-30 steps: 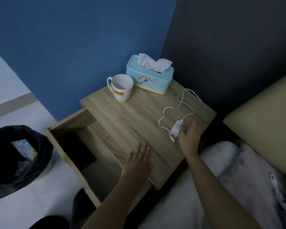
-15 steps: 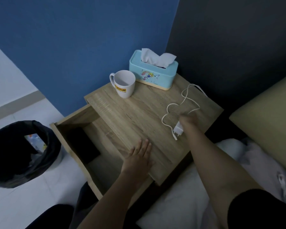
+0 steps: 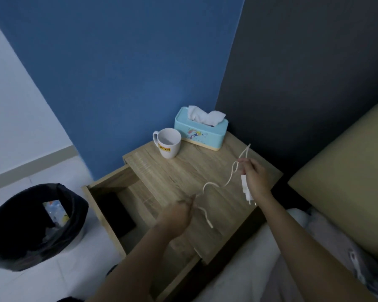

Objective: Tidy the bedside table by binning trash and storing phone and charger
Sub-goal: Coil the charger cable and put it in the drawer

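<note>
White and thin, the charger cable is strung in the air between two hands above the bedside table. The right hand is closed around the charger plug, prongs pointing down toward the front edge, with an upper loop of cable pinched in its fingertips. The left hand looks pinched on the cable near its free end (it is blurred, so I cannot be sure how firm that hold is), and the connector tip dangles loose below it.

To the left the drawer stands pulled open, with a dark flat slab that I take for the phone lying inside. The bin, lined in black and holding some rubbish, sits on the floor well apart.

What worries me is the slack. If the cable goes into the drawer unwound, a loop could hang over the drawer's edge and get nipped when it shuts. The dangling tip might catch on the table's front edge on the way across. A wide swing of the cable could also brush the mug or the tissue box at the back, though both stand clear just now. Dropping the plug onto the phone could scratch it.
</note>
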